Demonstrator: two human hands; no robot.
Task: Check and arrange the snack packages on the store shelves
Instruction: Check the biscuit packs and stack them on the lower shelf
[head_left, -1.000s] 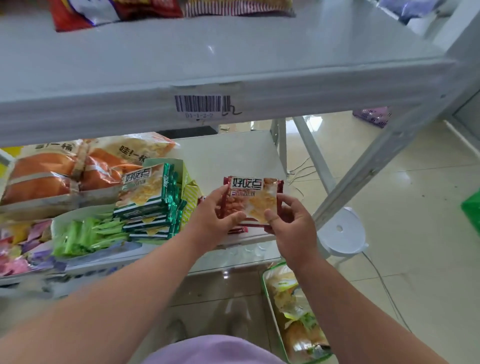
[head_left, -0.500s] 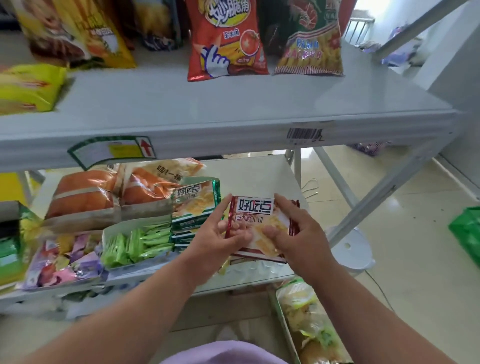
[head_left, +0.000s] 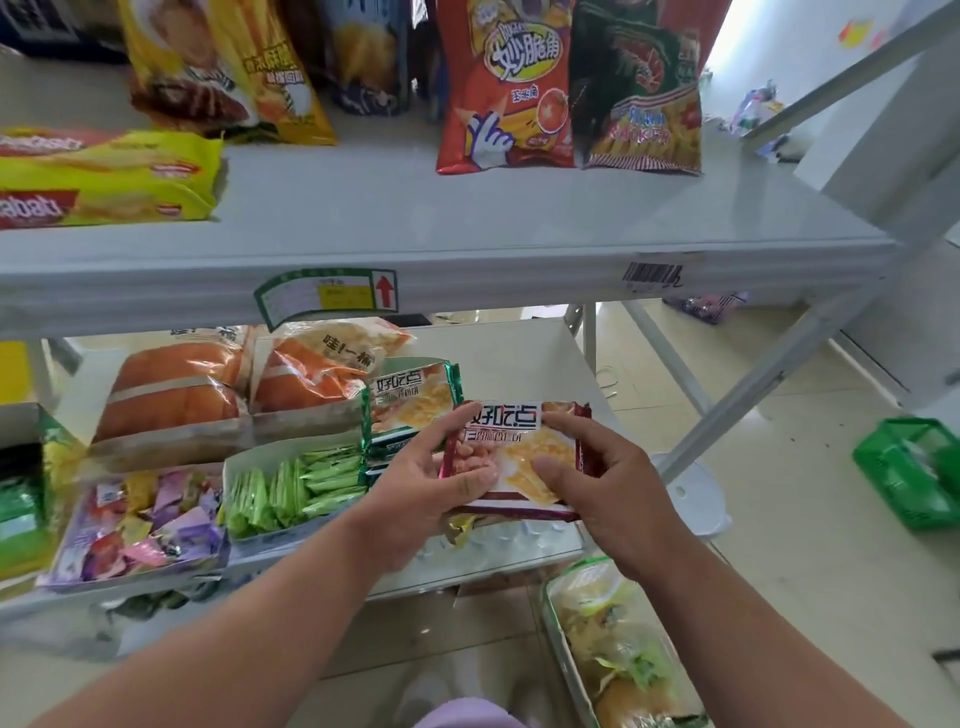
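A dark red biscuit packet (head_left: 519, 457) with white lettering is held over the front right of the lower shelf (head_left: 519, 353). My left hand (head_left: 426, 483) grips its left edge, thumb on the front. My right hand (head_left: 597, 478) grips its right side, thumb pressed on the front. More red packets lie flat under it. Just left stands a stack of green packets (head_left: 410, 400) of the same brand. Behind those lie two orange bread bags (head_left: 208, 389).
The upper shelf (head_left: 467, 234) carries a red chip bag (head_left: 506, 88), a dark green cracker bag (head_left: 639, 88), yellow bags and a yellow biscuit pack (head_left: 104, 176). Lower left: a tray of green sticks (head_left: 291, 483) and a candy tray (head_left: 140, 519). A green basket (head_left: 914, 467) sits on the floor at right.
My view has tilted up, bringing the upper shelf's bags into sight. Both hands still hold the red packet, now lower and tilted flatter over the shelf's front edge.
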